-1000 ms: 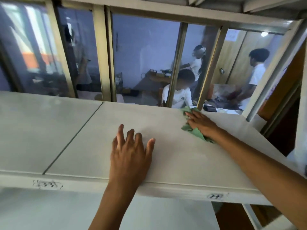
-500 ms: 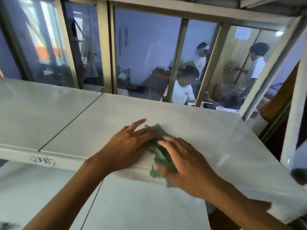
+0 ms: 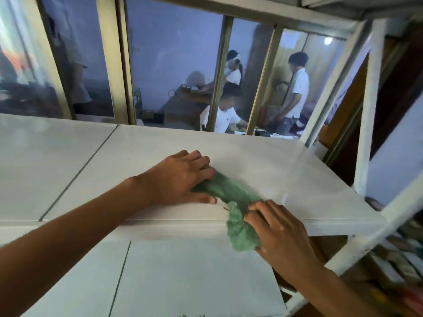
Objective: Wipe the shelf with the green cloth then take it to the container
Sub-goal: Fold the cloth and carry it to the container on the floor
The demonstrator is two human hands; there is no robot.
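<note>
At the shelf's (image 3: 263, 156) front edge, both hands now meet on the green cloth (image 3: 231, 195), which a second ago lay at the back under the right hand alone; wiping looks nearly finished. Left hand (image 3: 180, 179) presses the cloth's far end, fingers lightly bent. Right hand (image 3: 279, 227) grips the bunched end hanging over the edge. No container shows.

A single head-worn camera looks forward and down, close over the white shelf (image 3: 263, 161), whose front edge crosses mid-frame. Windows (image 3: 174, 65) run across the top from 10 to 1 o'clock; both forearms enter from 6 to 8 and 5 o'clock.
</note>
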